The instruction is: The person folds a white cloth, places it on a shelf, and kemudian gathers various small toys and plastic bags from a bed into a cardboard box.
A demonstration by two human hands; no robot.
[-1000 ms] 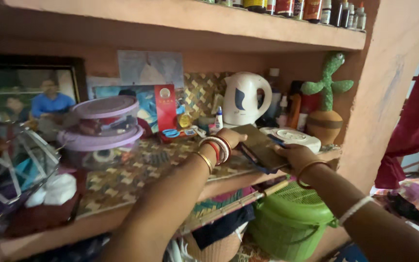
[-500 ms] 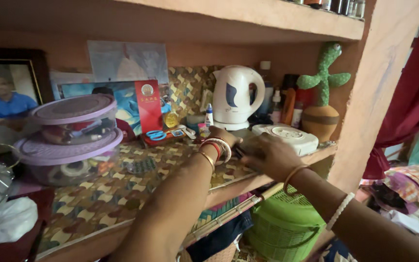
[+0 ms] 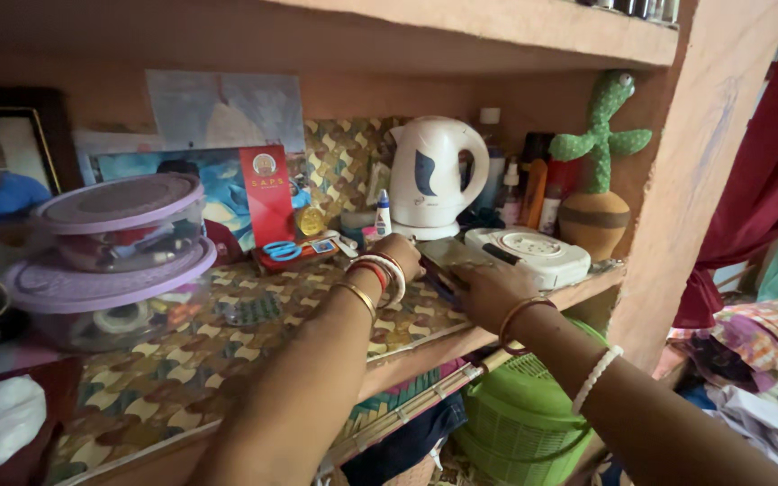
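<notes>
Both hands are now lowered onto the dark flat wallet (image 3: pixel 447 255), laid on the patterned shelf (image 3: pixel 227 351) beside the white kettle (image 3: pixel 429 175): left hand (image 3: pixel 398 256) curled against it, right hand (image 3: pixel 488 286) pressed on top, earlier lifted.

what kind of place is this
Probably a room in a home: a built-in wall shelf crowded with household things, such as a white electric kettle, stacked lidded food containers and a cactus toy.
</notes>
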